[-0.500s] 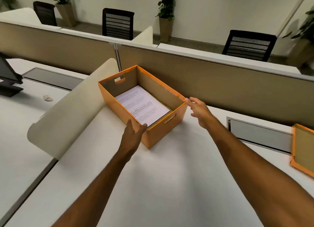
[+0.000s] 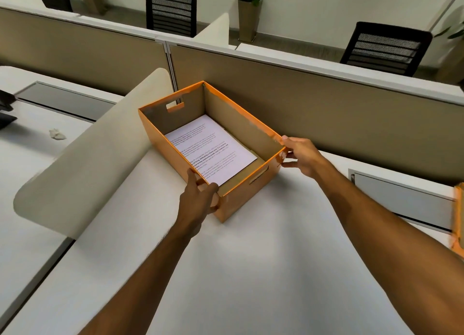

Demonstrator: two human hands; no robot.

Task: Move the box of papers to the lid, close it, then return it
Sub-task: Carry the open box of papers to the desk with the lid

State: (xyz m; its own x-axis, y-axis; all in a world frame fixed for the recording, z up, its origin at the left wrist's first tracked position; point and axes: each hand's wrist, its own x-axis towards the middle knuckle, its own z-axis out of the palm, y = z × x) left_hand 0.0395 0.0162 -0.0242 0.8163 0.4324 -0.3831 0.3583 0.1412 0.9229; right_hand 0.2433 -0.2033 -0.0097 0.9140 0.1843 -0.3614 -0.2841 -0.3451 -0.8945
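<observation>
An open orange box [image 2: 251,191] stands on the white desk, turned at an angle, with printed papers [image 2: 211,148] lying flat inside. My left hand [image 2: 200,196] grips its near corner, thumb over the rim. My right hand [image 2: 300,156] holds the right corner, fingers on the rim and outer wall. The orange lid [image 2: 459,219] shows only as a strip at the right edge of the view.
A curved cream divider [image 2: 100,159] rises just left of the box. A tan partition [image 2: 326,108] runs behind it. A grey cable flap [image 2: 401,204] sits at the right, a crumpled scrap [image 2: 57,134] on the left desk. Black chairs and potted plants stand beyond.
Both hands have closed onto the box's corners; before, they were just reaching it. The camera has tilted downward and moved closer.
</observation>
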